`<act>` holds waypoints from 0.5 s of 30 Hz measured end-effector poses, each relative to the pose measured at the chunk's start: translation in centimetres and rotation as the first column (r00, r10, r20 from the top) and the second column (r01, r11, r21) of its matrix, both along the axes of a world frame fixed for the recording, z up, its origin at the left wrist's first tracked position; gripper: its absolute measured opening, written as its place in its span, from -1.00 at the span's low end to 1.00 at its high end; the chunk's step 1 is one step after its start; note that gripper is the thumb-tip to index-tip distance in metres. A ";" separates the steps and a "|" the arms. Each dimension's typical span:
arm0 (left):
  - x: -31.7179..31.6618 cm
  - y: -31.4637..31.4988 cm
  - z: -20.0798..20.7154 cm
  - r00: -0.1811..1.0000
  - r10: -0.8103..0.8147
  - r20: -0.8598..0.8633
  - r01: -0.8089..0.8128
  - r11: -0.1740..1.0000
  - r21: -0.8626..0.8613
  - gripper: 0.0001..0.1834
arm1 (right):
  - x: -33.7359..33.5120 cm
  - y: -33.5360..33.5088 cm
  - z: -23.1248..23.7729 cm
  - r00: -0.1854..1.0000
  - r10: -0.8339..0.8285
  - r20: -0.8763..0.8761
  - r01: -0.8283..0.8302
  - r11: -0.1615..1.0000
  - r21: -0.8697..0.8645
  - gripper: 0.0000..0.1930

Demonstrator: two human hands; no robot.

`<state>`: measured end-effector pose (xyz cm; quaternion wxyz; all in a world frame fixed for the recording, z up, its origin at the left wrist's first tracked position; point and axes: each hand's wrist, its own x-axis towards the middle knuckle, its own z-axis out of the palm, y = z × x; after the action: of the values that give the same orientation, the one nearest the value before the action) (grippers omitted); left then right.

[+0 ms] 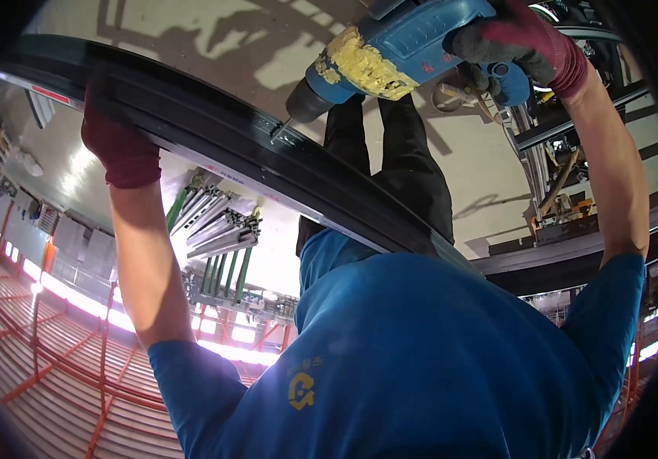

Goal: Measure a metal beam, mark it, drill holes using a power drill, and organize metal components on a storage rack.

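Note:
A long black metal profile (214,157) runs slantwise across the view, from the far left down toward my waist. My left hand (120,149), in a dark red glove, is closed around the profile toward its left end; the fingertips are hard to see against the black. My right hand (524,47), in a red and grey glove, grips a blue power drill (428,46) whose body is partly wrapped in worn yellow tape. The drill's thin bit points down-left and meets the profile's channel near the middle; whether it has gone in, I cannot tell.
Metal bars (214,222) are stacked on a green rack at the left. To the right, long profiles and loose tools lie by a wooden strip (560,181). My legs (413,168) stand close behind the profile, on a pale floor (268,46).

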<state>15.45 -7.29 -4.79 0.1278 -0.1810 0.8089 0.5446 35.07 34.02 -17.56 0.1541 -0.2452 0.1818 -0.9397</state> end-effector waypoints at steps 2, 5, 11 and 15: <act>0.1 -0.9 0.3 0.998 -0.047 -0.037 0.046 0.999 -0.027 -0.60 | -1.5 1.2 7.6 0.611 -0.067 0.789 -0.635 0.554 0.539 -0.36; -1.0 -3.1 -0.7 0.981 -0.191 -0.044 0.189 0.981 -0.039 -0.60 | 1.0 3.2 3.8 0.824 -0.138 0.550 -0.429 0.484 0.763 -0.37; -0.4 -1.1 -0.5 0.992 -0.122 -0.032 0.120 0.990 -0.068 -0.60 | 1.7 2.7 4.7 0.774 -0.178 0.608 -0.424 0.567 0.706 -0.35; -0.2 -0.2 0.2 0.999 -0.028 -0.027 0.026 0.998 -0.065 -0.60 | -1.2 0.3 7.2 0.593 0.125 0.796 -0.665 0.633 0.396 -0.38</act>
<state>15.22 -7.49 -4.54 0.1177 -0.1665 0.8303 0.5187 33.87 34.28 -10.39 0.5088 0.1684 0.3636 -0.7619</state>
